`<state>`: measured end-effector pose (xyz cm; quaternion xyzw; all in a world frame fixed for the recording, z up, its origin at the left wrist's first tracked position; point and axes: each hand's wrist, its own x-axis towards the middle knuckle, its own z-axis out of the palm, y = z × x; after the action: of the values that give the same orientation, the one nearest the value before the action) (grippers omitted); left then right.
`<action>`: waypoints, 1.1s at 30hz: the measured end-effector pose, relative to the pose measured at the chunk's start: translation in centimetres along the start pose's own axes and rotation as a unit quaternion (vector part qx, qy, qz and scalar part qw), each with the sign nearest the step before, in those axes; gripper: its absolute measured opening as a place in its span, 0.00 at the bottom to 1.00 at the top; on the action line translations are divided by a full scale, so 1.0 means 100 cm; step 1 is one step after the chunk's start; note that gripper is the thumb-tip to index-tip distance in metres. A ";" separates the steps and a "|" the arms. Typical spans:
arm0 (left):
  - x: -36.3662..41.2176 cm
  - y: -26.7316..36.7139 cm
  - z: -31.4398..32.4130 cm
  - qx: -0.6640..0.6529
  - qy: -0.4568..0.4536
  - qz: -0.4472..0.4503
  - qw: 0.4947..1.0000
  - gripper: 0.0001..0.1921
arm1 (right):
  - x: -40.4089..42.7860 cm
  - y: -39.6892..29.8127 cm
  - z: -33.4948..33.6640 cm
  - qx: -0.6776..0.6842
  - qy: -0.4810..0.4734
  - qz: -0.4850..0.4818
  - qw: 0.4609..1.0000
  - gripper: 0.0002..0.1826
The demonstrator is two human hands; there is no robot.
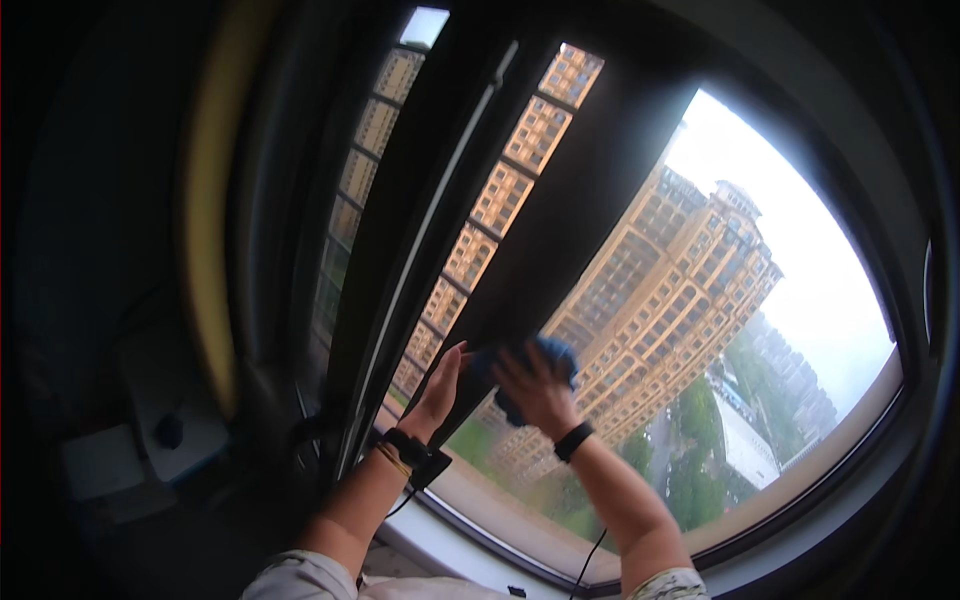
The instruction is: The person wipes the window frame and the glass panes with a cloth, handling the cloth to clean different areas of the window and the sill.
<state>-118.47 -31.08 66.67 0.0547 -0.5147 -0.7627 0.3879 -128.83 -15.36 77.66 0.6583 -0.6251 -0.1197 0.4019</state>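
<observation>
My right hand (pixel 534 386) presses a crumpled blue cloth (pixel 556 354) against the window where the dark upright frame (pixel 559 187) meets the large glass pane (pixel 720 330). Its fingers spread over the cloth. To its left, my left hand (pixel 442 386) is raised beside the same frame, palm turned inward and fingers extended; no object shows in it, and whether it touches the frame is unclear. Both wrists wear black bands, and a small black device with a cable sits at the left one.
A pale sill (pixel 450 544) runs below the window, with a thin black cable (pixel 590 559) in front. A long metal rod (pixel 442 184) stands left of the frame. White boxlike objects (pixel 105 461) lie in the dark lower left. High-rise buildings show outside.
</observation>
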 end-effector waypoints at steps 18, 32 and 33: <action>-0.042 -0.006 -0.012 0.025 -0.005 -0.091 0.996 0.43 | -0.038 -0.069 0.042 0.030 0.012 0.148 0.988 0.27; -0.035 0.001 -0.012 0.055 -0.002 -0.087 0.995 0.47 | 0.036 0.010 -0.039 0.055 0.193 0.301 0.932 0.29; -0.035 0.001 -0.016 0.058 0.001 -0.086 0.995 0.47 | 0.035 0.001 -0.028 0.059 0.196 0.301 0.932 0.29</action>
<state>-115.20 -29.98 64.89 0.1219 -0.5515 -0.7617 0.3174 -126.37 -17.55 80.77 0.4724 -0.7087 0.1751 0.4939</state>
